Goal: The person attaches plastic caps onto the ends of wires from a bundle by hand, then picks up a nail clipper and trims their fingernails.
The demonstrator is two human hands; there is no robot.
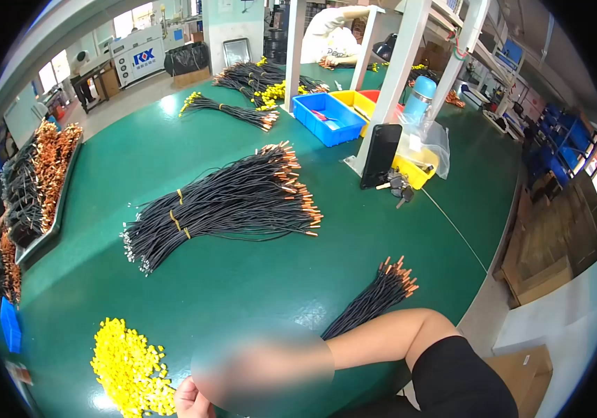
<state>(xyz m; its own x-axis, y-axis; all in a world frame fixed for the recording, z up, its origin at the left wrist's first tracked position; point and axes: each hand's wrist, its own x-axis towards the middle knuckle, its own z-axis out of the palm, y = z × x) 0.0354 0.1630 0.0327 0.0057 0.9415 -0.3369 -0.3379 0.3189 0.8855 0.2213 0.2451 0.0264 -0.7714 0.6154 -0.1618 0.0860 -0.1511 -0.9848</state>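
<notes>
At the bottom edge, my left hand (192, 400) shows only in part, with its fingers curled together beside a heap of small yellow caps (126, 366). What its fingers hold, if anything, is hidden. My right hand (264, 373) reaches in from the right and meets the left one, but a blur covers it and its fingers cannot be made out. Behind my right forearm lies a small bundle of black cables (368, 303) with copper-coloured tips. Farther back rests a larger cable stack (229, 198), tied in bunches with yellow bands, copper ends pointing right.
A black phone (381, 157) leans on a white post, beside keys (400, 188) and a yellow bin (413, 171). A blue bin (328, 120) and more cable bundles (232, 111) stand behind. A tray of cables (48, 181) lies left. Another person (333, 38) sits across.
</notes>
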